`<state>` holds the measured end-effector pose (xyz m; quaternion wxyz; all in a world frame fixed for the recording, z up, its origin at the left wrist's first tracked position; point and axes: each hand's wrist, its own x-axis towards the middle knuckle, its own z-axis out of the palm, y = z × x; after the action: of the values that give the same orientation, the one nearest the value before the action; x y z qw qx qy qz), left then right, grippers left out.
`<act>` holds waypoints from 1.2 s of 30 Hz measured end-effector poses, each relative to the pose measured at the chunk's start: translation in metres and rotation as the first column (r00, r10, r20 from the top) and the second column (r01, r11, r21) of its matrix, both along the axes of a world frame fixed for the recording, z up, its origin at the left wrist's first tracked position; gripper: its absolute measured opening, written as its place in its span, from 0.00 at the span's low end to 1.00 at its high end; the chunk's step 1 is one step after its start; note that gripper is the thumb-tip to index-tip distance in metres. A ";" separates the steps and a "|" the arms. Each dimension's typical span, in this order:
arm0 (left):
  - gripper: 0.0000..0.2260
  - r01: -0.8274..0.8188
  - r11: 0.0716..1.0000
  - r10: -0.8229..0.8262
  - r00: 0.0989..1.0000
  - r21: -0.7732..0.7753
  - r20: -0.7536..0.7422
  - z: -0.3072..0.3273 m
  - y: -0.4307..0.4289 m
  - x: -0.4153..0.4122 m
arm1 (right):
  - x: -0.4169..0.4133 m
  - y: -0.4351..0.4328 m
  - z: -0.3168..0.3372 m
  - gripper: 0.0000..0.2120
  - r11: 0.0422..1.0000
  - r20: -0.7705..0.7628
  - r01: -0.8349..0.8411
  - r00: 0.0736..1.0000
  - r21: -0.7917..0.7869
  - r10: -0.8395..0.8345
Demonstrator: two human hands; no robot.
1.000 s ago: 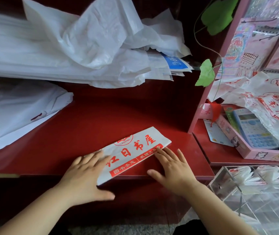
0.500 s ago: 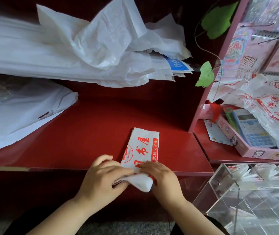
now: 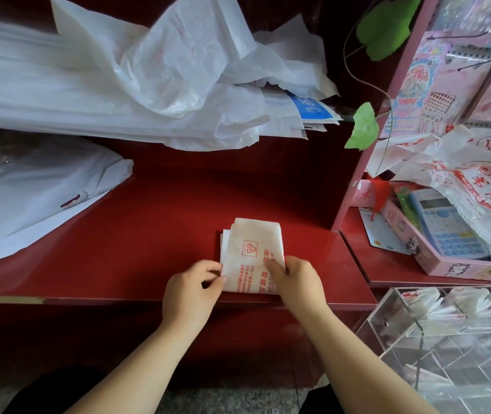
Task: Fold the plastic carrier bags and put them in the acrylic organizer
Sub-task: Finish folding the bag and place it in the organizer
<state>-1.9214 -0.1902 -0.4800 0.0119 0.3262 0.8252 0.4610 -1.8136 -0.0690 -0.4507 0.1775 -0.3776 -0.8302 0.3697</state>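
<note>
The red shelf (image 3: 148,234) is your folding board: broad, flat and at arm's reach, so a bag can be creased against it. Behind it, on the level above, sits the heap of loose white bags (image 3: 119,85), out of the way of the working patch. Low on your right the acrylic organizer (image 3: 402,318) stands just past the shelf's corner, with folded bags already in its far compartments, probably so a finished packet needs only a short carry. Above it the crumpled printed bags (image 3: 462,180) lie over a calculator (image 3: 447,225); they appear to be the stock not yet folded. The folded bag (image 3: 251,252) rests near the shelf's front edge, square to it, between your hands. Your left hand (image 3: 192,291) has its fingers curled and nips the packet's left edge, which seems to hold the layers in line. Your right hand (image 3: 298,282) takes the right edge, thumb laid on top, fingers bent round the side, likely pressing the crease flat. A second ago this bag was a long strip lying slantwise with both palms spread flat on it; half a second ago it was shorter and you were raising its near end. Now it is a compact packet, with the small print and a triangle mark uppermost instead of the big red characters.
</note>
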 end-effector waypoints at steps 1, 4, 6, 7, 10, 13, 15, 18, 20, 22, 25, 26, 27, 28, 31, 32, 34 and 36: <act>0.11 -0.022 1.000 0.022 1.000 -0.005 -0.014 0.000 0.002 0.001 | -0.006 0.005 0.004 0.15 1.000 0.064 -0.008 0.998 -0.011 0.009; 0.15 -0.072 0.997 0.073 0.993 0.008 -0.090 0.000 0.006 0.003 | -0.024 0.018 0.012 0.15 0.994 0.228 -0.029 0.972 -0.102 0.051; 0.16 -0.087 0.996 0.086 0.986 0.004 -0.139 0.000 0.008 0.004 | -0.034 0.025 0.013 0.12 0.991 0.321 -0.017 0.945 -0.131 0.059; 0.15 -0.082 0.997 0.080 0.984 -0.007 -0.160 0.000 0.008 0.004 | -0.038 0.026 0.013 0.11 0.990 0.353 -0.003 0.934 -0.144 0.055; 0.12 -0.041 0.998 0.024 0.964 -0.056 -0.266 -0.004 0.012 0.000 | -0.044 0.028 0.017 0.11 0.979 0.409 0.040 0.911 -0.198 0.046; 0.11 -0.061 0.997 0.038 0.900 -0.037 -0.435 -0.007 0.014 -0.004 | -0.047 0.028 0.024 0.12 0.964 0.453 0.073 0.890 -0.257 0.053; 0.17 -0.043 0.996 0.003 0.880 -0.073 -0.476 -0.008 0.012 -0.005 | -0.049 0.028 0.029 0.13 0.950 0.464 0.084 0.883 -0.301 0.069; 0.16 -0.010 0.992 -0.056 0.859 -0.126 -0.510 -0.008 0.011 -0.007 | -0.050 0.030 0.035 0.11 0.943 0.475 0.073 0.875 -0.324 0.095; 0.12 -0.003 0.989 -0.073 0.859 -0.148 -0.506 -0.007 0.014 -0.009 | -0.050 0.032 0.037 0.13 0.938 0.469 0.078 0.878 -0.338 0.096; 0.11 -0.026 0.979 -0.068 0.891 -0.201 -0.448 -0.001 0.016 -0.008 | -0.047 0.033 0.037 0.16 0.928 0.441 0.092 0.894 -0.362 0.084; 0.13 -0.091 0.937 -0.046 0.925 -0.337 -0.378 0.004 0.019 -0.007 | -0.033 0.032 0.031 0.14 0.890 0.276 0.068 0.959 -0.451 0.067; 0.13 -0.108 0.929 -0.044 0.919 -0.355 -0.393 0.004 0.020 -0.008 | -0.027 0.031 0.027 0.11 0.875 0.190 0.050 0.981 -0.482 0.049; 0.13 -0.121 0.920 -0.036 0.920 -0.372 -0.390 0.005 0.022 -0.007 | -0.022 0.030 0.024 0.10 0.870 0.129 0.049 0.992 -0.491 0.017; 0.13 -0.129 0.912 -0.030 0.926 -0.389 -0.376 0.007 0.024 -0.006 | -0.018 0.030 0.021 0.11 0.878 0.104 0.068 0.994 -0.474 -0.021; 0.09 -0.114 0.957 -0.029 0.877 -0.266 -0.480 0.005 0.023 -0.004 | -0.018 0.030 0.015 0.14 0.911 0.114 0.112 0.991 -0.398 -0.073; 0.12 -0.049 0.980 -0.059 0.856 -0.194 -0.514 -0.003 0.022 -0.005 | -0.019 0.030 0.015 0.14 0.915 0.121 0.113 0.990 -0.388 -0.071; 0.22 0.126 0.963 -0.245 0.781 -0.240 -0.575 -0.013 0.017 -0.004 | -0.021 0.031 0.016 0.14 0.921 0.138 0.114 0.988 -0.373 -0.066; 0.27 0.194 0.917 -0.379 0.696 -0.349 -0.610 -0.015 0.012 -0.007 | -0.021 0.032 0.016 0.14 0.930 0.162 0.112 0.985 -0.349 -0.058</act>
<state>-1.9285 -0.1783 -0.4955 -0.1689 0.5901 0.7650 0.1950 -1.8351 -0.0365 -0.4347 0.0596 -0.4656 -0.7431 0.4769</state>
